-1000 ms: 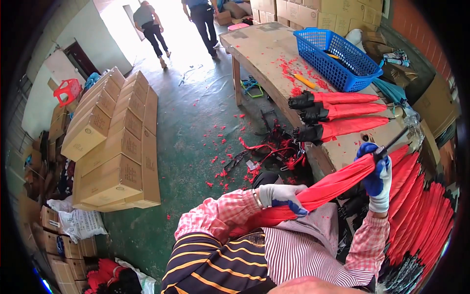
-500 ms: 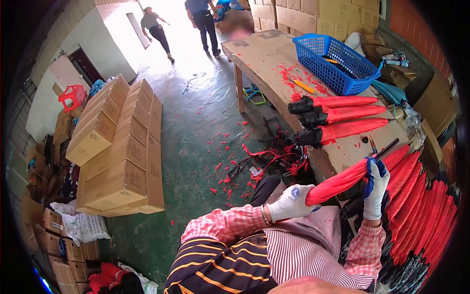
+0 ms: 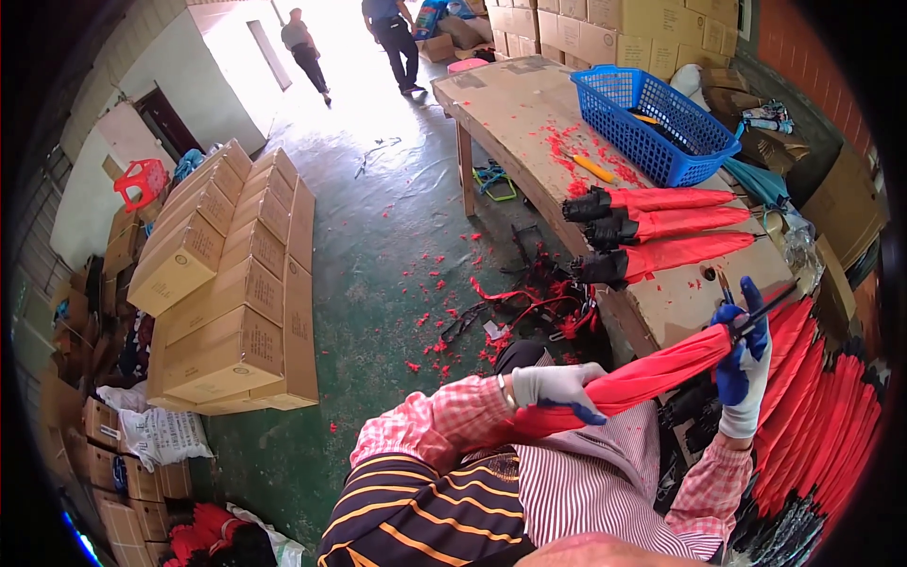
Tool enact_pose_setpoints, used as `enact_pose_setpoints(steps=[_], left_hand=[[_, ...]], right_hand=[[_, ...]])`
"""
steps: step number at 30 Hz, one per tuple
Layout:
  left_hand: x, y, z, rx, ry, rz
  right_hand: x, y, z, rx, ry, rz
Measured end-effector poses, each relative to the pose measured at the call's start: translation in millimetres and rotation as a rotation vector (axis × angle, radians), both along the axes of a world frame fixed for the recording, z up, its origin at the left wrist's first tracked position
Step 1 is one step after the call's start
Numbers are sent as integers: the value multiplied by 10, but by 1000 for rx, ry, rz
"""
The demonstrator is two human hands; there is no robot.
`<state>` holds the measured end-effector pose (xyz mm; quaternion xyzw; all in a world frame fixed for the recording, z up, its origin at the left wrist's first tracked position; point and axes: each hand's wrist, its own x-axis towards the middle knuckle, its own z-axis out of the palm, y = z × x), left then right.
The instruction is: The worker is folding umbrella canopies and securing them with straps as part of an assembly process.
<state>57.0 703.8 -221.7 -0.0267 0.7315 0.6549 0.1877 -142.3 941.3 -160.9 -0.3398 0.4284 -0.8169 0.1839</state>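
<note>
A folded red umbrella (image 3: 652, 374) lies slantwise across my lap, its cloth gathered along the shaft. My left hand (image 3: 567, 389), in a white glove with blue on the fingers, is wrapped round the cloth; the lower end runs under my left forearm. At the upper end, my right hand (image 3: 744, 364), gloved alike, closes on the umbrella where a black shaft sticks out, one finger raised. Three folded umbrellas with black ends (image 3: 675, 227) lie side by side on the table (image 3: 510, 94) ahead. Close on my right leans a row of many red umbrellas (image 3: 812, 406).
A blue plastic basket (image 3: 652, 128) and an orange-handled tool (image 3: 593, 168) stand among red scraps on the table. Black and red straps (image 3: 548, 302) lie on the floor. Stacked cartons (image 3: 227, 302) stand at left. Two people (image 3: 392, 38) are near the bright doorway.
My left hand has shifted back toward my left along the umbrella, whose cloth now extends past it. My right hand has moved slightly right and lifted a finger. The people farther off have moved.
</note>
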Motion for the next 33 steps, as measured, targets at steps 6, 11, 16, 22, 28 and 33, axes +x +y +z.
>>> enact_pose_setpoints(steps=[6, 11, 16, 22, 28, 33], left_hand=[[-20, -158, -711, 500, 61, -175], [14, 89, -143, -210, 315, 155], [27, 139, -155, -344, 348, 202], [22, 37, -175, -38, 245, 72], [22, 155, -186, -181, 375, 141], [16, 122, -166, -95, 275, 97]], right_hand=[[97, -137, 125, -60, 153, 51], [-69, -164, -214, 283, 126, -380], [-77, -178, -249, 307, 185, -392], [-102, 63, -302, 140, 91, -106], [-19, 125, -345, 352, 64, -349], [96, 72, -151, 148, 181, -254]])
